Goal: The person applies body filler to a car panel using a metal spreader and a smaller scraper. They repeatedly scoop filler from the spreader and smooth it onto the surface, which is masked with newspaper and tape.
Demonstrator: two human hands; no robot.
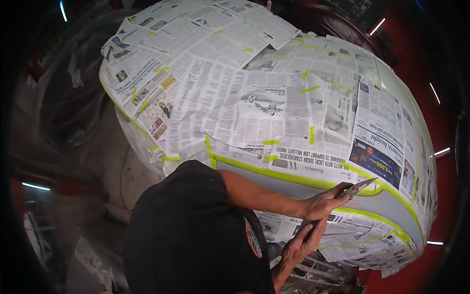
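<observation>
My left hand [320, 203] is closed on a grey, pointed, flat tool [361, 187], whose tip sticks out past the fingers to the right. Its exact kind does not show. Just below, my right hand [297, 246] is turned palm up, fingers reaching beneath the left hand. A dark, handle-like piece [306, 227] shows between the two hands; whether it belongs to the grey tool I cannot tell. Both hands are over a bare grey strip [289, 187] of a car body, edged with yellow-green masking tape [254, 171]. Newspaper sheets [264, 110] cover the body beyond.
More newspaper [362, 237] hangs taped below the grey strip. Clear plastic sheeting [73, 93] drapes a dark shape at the left. A dark red, rounded body part [328, 22] stands behind. The floor [421, 274] at right is red.
</observation>
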